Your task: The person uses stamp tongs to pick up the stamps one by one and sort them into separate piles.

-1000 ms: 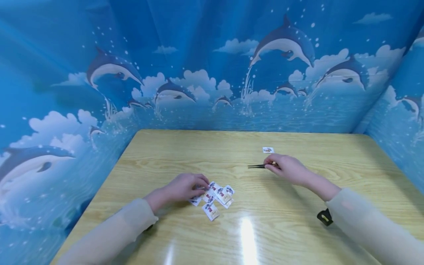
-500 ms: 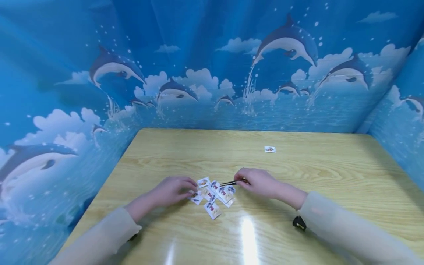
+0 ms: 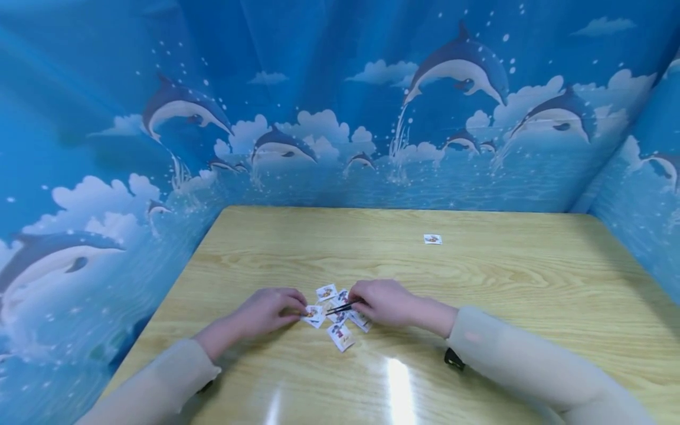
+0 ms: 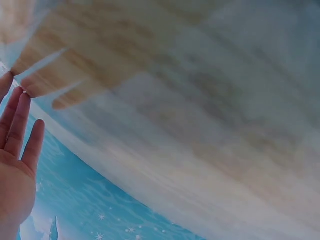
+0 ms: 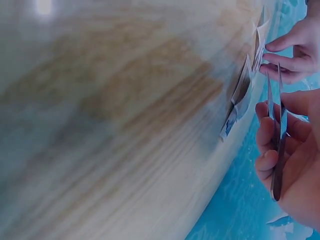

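Several small white printed packets lie in a loose overlapping pile on the table, one of them a front packet (image 3: pixel 340 336). At the pile's left side my left hand (image 3: pixel 264 313) pinches the edge of a left packet (image 3: pixel 314 314) between thumb and fingertips. Black tweezers (image 3: pixel 340 308) are held in my right hand (image 3: pixel 390 302), which covers the pile's right part. Their tips point left above the middle of the pile. In the right wrist view the tweezers (image 5: pixel 279 135) have their tips slightly apart, with nothing visible between them.
A single packet (image 3: pixel 432 239) lies apart at the back right of the wood-grain table (image 3: pixel 510 277). Another packet (image 3: pixel 326 293) sits at the pile's back edge. A blue dolphin-print curtain (image 3: pixel 340 118) stands behind the table and along its sides.
My right hand has come from the back right to the pile with the tweezers, leaving one packet behind. My left hand has drawn back left, uncovering packets.
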`<action>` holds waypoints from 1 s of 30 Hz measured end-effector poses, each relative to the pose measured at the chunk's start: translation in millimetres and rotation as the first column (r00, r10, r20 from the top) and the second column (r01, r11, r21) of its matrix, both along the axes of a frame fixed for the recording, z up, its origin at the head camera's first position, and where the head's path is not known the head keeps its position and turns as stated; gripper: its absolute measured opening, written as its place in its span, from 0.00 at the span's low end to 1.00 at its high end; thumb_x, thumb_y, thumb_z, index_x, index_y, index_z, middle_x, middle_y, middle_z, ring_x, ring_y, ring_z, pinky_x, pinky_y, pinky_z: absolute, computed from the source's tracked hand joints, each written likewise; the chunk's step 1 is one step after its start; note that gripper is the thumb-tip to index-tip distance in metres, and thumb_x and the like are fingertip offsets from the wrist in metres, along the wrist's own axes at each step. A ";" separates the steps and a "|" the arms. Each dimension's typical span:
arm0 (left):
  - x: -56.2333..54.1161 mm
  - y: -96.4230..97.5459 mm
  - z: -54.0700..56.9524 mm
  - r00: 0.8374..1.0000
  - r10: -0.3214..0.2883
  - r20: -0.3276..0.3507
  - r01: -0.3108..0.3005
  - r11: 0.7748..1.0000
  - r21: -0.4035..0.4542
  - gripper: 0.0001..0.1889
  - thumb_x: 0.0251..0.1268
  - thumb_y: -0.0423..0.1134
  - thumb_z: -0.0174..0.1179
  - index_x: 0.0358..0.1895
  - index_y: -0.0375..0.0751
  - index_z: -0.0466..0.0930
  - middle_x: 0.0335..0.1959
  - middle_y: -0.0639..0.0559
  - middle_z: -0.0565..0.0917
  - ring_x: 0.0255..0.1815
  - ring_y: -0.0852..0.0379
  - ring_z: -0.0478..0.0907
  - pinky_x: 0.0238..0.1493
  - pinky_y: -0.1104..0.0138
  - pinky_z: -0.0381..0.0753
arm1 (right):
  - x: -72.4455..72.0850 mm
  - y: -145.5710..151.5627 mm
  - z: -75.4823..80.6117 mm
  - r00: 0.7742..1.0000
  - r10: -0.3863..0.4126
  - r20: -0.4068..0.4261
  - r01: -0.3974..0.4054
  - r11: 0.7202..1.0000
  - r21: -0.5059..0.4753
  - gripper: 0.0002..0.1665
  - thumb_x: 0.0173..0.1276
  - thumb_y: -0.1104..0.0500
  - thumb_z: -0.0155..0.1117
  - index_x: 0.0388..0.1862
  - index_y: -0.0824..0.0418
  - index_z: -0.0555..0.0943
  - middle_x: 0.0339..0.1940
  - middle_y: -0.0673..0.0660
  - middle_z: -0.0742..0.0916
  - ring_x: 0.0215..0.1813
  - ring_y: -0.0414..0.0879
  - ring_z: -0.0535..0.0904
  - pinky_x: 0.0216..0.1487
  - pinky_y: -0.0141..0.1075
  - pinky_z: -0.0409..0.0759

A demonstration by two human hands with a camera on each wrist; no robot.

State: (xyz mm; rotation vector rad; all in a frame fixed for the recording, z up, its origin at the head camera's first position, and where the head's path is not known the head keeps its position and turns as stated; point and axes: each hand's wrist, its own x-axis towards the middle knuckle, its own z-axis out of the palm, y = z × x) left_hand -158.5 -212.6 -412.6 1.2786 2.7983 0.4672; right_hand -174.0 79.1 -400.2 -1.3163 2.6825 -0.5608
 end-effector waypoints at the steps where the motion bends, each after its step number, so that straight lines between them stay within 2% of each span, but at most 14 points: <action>1: -0.3 -0.1 -0.7 1.000 -0.005 -0.009 0.005 1.000 0.004 0.08 0.60 0.38 0.67 0.42 0.48 0.87 0.47 0.55 0.83 0.47 0.56 0.81 0.51 0.59 0.79 | 0.3 -1.1 -0.5 1.000 0.002 -0.002 -0.002 1.000 0.002 0.08 0.71 0.59 0.60 0.45 0.59 0.82 0.38 0.49 0.85 0.38 0.40 0.81 0.41 0.36 0.80; 9: -2.7 -1.4 -4.6 0.998 -0.023 -0.056 0.024 0.999 0.023 0.07 0.58 0.36 0.68 0.39 0.49 0.88 0.45 0.55 0.83 0.46 0.56 0.80 0.49 0.60 0.80 | 0.6 -8.6 -5.1 0.999 0.020 -0.050 -0.019 0.999 0.031 0.06 0.70 0.58 0.61 0.42 0.56 0.83 0.36 0.47 0.84 0.36 0.39 0.79 0.39 0.35 0.79; 22: -2.4 -0.6 -6.1 0.999 -0.003 -0.036 0.004 1.000 0.011 0.06 0.59 0.37 0.68 0.39 0.50 0.88 0.45 0.56 0.83 0.47 0.57 0.80 0.49 0.60 0.79 | 0.1 -15.7 -6.4 0.999 0.024 -0.046 -0.023 1.000 0.022 0.06 0.70 0.57 0.61 0.38 0.56 0.84 0.32 0.47 0.83 0.32 0.38 0.78 0.36 0.35 0.79; 30: -2.4 1.6 -4.2 0.999 -0.005 -0.051 0.006 1.000 0.016 0.04 0.60 0.38 0.68 0.38 0.49 0.88 0.44 0.56 0.84 0.45 0.58 0.81 0.48 0.62 0.80 | -0.3 -19.1 -6.4 0.999 0.023 -0.038 -0.023 1.000 0.020 0.06 0.71 0.59 0.60 0.42 0.58 0.83 0.36 0.49 0.84 0.37 0.41 0.80 0.41 0.36 0.80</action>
